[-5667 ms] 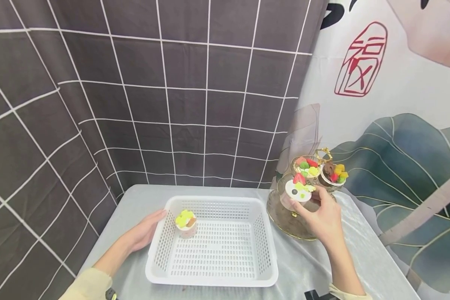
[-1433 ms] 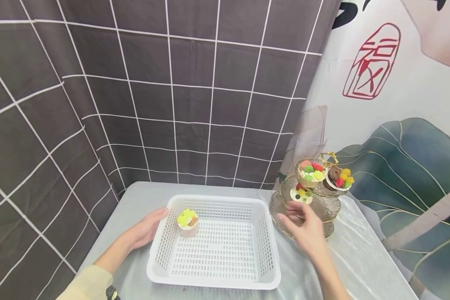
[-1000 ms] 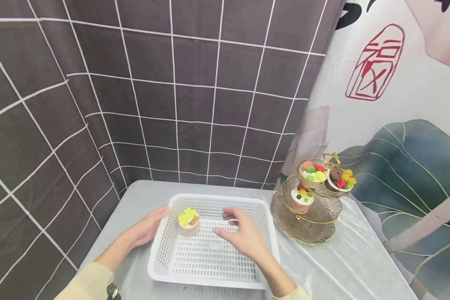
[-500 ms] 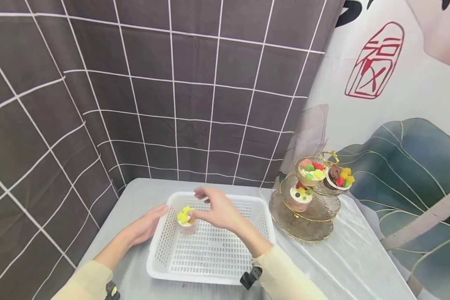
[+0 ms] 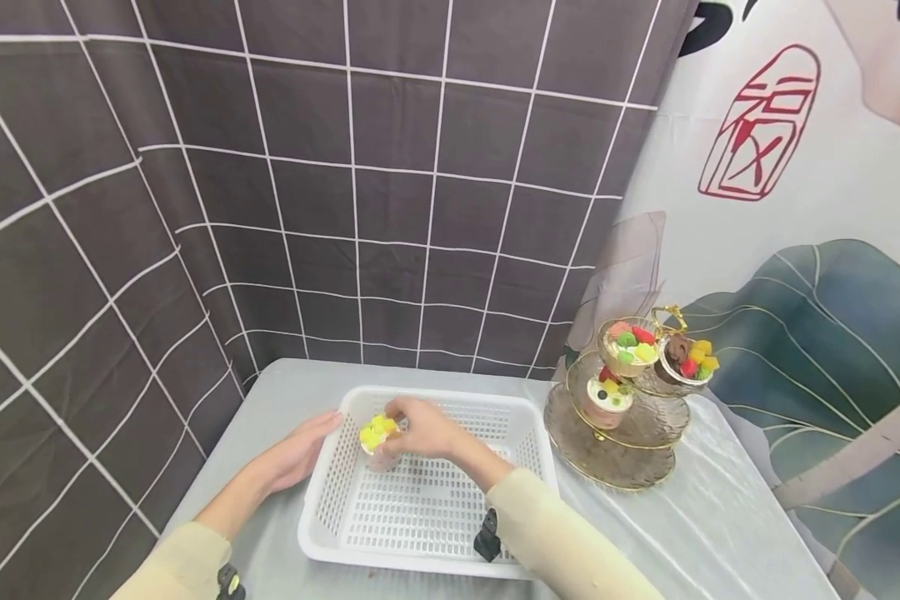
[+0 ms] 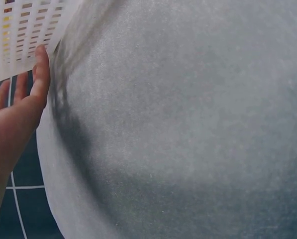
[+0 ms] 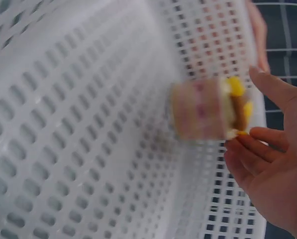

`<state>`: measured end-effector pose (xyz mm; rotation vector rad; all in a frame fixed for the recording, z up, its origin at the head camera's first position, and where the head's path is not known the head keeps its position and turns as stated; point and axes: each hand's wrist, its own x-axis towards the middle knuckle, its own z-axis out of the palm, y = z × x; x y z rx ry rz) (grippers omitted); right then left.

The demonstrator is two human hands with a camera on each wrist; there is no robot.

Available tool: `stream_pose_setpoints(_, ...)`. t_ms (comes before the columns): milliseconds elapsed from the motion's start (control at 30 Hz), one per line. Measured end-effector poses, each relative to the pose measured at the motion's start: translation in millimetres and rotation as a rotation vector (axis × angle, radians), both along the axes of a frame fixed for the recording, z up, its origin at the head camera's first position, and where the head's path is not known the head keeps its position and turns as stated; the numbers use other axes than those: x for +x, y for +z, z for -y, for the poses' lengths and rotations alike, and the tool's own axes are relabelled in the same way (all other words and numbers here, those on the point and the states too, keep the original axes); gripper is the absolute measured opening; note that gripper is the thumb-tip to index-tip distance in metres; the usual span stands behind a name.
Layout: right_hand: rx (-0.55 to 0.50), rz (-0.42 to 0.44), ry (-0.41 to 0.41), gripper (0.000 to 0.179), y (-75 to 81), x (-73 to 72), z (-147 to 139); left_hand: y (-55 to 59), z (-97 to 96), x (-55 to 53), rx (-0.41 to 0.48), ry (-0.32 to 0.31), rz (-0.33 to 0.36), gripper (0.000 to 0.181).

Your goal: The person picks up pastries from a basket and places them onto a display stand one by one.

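A small dessert cup [image 5: 380, 454] with yellow fruit on top stands upright inside the white basket [image 5: 427, 565], near its left wall. My right hand [image 5: 429, 433] is over the basket with thumb and fingers spread about the cup's top. In the right wrist view, the right hand [image 7: 282, 154] has thumb and fingers on either side of the topping, and the pink-banded cup [image 7: 198, 109] looks blurred. Whether the fingertips touch it is hard to tell. My left hand [image 5: 297, 450] lies against the basket's outer left side, fingers extended; the left wrist view shows its fingers [image 6: 41, 74] at the perforated wall.
On the right stands a gold-rimmed tiered stand [image 5: 611, 467]. It bears a fruit-topped cup [image 5: 609, 402], a fruit bowl [image 5: 630, 348] and a chocolate cup [image 5: 686, 360]. A grey cloth covers the table [image 5: 720, 517]; dark gridded fabric [image 5: 390, 208] hangs behind.
My right hand set a dessert cup on the stand's middle tier, let go, and moved left over the basket to the yellow-topped cup. The left hand stayed at the basket's side.
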<state>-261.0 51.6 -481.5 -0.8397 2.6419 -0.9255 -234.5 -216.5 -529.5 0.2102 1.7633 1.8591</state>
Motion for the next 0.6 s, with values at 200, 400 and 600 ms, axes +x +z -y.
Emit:
stream_pose_setpoints(200, 0.096, 0.031, 0.019, 0.078, -12.1, -0.3, 8, -1.3, -0.3, 0.1, 0.001, 0.014, 0.003, 0.074)
stream_pose_setpoints(400, 0.15, 0.011, 0.03, 0.079, -16.1, 0.4, 11, -0.6, -1.0, 0.8, 0.005, 0.021, 0.005, 0.073)
stream_pose_setpoints(600, 0.135, 0.031, 0.11, 0.07, -5.5, -1.3, 1, 1.2, 0.3, 1.9, -0.019, 0.031, 0.004, 0.077)
